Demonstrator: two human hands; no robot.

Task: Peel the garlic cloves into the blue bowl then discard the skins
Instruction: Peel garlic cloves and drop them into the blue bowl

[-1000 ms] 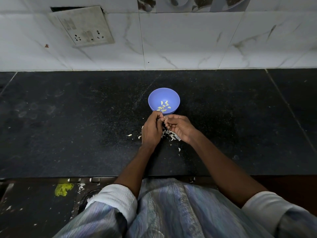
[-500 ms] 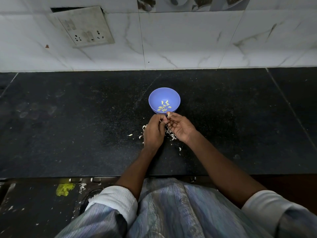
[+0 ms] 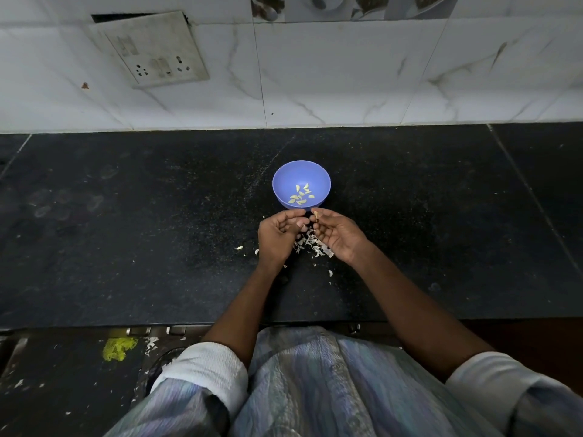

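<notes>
A grimy switchboard (image 3: 148,50) hangs on the white tiled wall (image 3: 347,74) above the black countertop (image 3: 126,231).

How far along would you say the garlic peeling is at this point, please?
Partly done. Several peeled cloves already lie in the blue bowl, and a heap of skins sits on the black counter under the hands. In hand: the right hand pinches a small piece at its fingertips, while the left hand is curled beside it. Left: dropping that clove in and discarding the skins.
</notes>
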